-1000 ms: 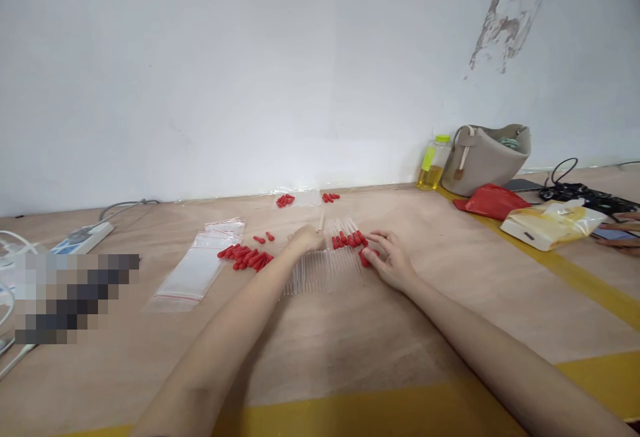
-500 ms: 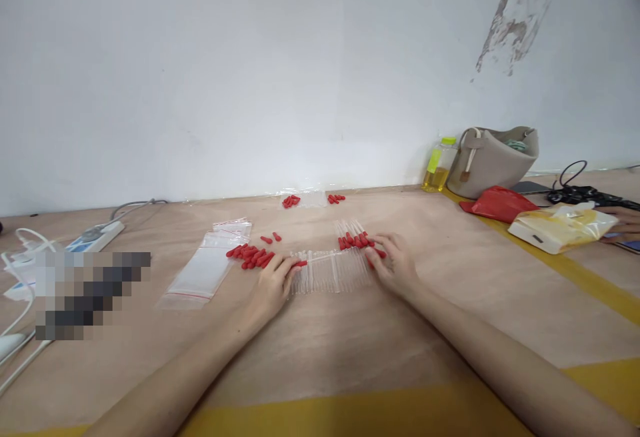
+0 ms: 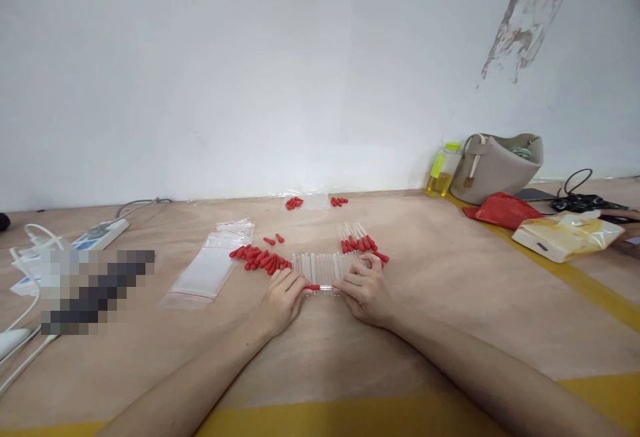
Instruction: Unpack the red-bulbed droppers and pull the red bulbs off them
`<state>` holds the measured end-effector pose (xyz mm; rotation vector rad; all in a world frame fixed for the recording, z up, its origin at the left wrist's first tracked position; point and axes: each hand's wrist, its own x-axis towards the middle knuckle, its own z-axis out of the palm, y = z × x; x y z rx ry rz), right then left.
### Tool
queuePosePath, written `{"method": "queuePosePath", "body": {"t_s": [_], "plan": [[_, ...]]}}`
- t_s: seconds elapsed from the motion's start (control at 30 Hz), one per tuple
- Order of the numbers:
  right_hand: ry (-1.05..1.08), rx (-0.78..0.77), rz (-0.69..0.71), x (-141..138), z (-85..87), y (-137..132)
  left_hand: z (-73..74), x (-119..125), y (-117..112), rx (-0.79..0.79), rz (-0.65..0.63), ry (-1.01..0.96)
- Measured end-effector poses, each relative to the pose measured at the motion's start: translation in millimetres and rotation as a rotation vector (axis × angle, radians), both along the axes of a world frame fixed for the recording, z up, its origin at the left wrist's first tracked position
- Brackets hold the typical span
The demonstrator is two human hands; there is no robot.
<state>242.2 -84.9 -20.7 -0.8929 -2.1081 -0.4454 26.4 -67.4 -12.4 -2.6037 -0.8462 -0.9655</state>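
My left hand [image 3: 286,298] is closed on a red rubber bulb [image 3: 313,287], its end pointing right. My right hand [image 3: 367,289] pinches a clear glass dropper tube [image 3: 327,287] whose left end meets the bulb. Both are held level over the front of a row of clear tubes [image 3: 320,265] on the table. Loose red bulbs [image 3: 257,258] lie in a heap beyond my left hand. Behind my right hand, several droppers with red bulbs [image 3: 359,243] lie side by side, tips pointing away.
Flat clear zip bags [image 3: 200,270] lie at the left, near a power strip [image 3: 100,235] with cables. Smaller groups of red bulbs [image 3: 294,203] rest by the wall. At right stand a bottle [image 3: 441,173], a grey bag [image 3: 500,170], a red pouch [image 3: 503,211] and a tissue pack [image 3: 563,235].
My right hand has left the capped droppers and moved left and nearer me. My left hand has come slightly closer to me with a bulb, and the hands now meet at one tube.
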Motion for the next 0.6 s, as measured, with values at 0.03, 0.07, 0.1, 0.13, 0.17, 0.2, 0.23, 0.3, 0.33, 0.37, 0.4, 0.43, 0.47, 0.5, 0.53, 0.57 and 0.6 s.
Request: {"method": "queuePosePath", "body": {"t_s": [0.03,0.07,0.1,0.13,0.17,0.2,0.23,0.3,0.33,0.37,0.4,0.43,0.47,0.5,0.53,0.57,0.6], "plan": [[0.000,0.001,0.009,1,0.2,-2,1.6,0,-1,0.019,-0.003,0.033],[-0.003,0.001,0.016,2,0.9,-4,2.9,-1,-3,0.039,-0.010,0.061],[-0.009,-0.002,0.020,3,1.8,-7,3.9,-1,-4,0.058,-0.019,0.084],[-0.017,-0.008,0.020,4,2.7,-9,4.6,-2,-5,0.074,-0.030,0.104],[-0.028,-0.018,0.018,5,3.5,-11,5.1,-2,-5,0.086,-0.041,0.121],[-0.040,-0.028,0.015,5,4.1,-12,5.3,-3,-6,0.096,-0.053,0.135],[-0.048,-0.036,0.011,6,4.4,-13,5.5,-3,-6,0.102,-0.065,0.145],[-0.060,-0.048,0.007,6,4.1,-13,6.3,-4,-6,0.096,-0.079,0.149],[-0.060,-0.049,0.007,6,3.5,-13,7.1,-4,-6,0.089,-0.084,0.144],[-0.057,-0.048,0.008,6,2.9,-13,8.1,-3,-6,0.083,-0.088,0.134],[-0.050,-0.045,0.009,7,2.2,-12,9.4,-3,-6,0.079,-0.091,0.124],[-0.042,-0.040,0.011,7,1.7,-12,10.7,-3,-6,0.078,-0.094,0.116],[-0.033,-0.033,0.013,7,1.3,-12,11.9,-2,-6,0.078,-0.098,0.114],[-0.028,-0.022,0.016,8,1.3,-11,12.9,-2,-6,0.080,-0.104,0.116],[-0.024,-0.014,0.017,8,1.4,-11,13.6,-2,-7,0.083,-0.109,0.117],[-0.023,-0.007,0.019,9,1.8,-12,13.8,-2,-7,0.087,-0.113,0.120],[-0.023,-0.004,0.020,9,2.3,-12,13.7,-2,-7,0.091,-0.116,0.123]]}}
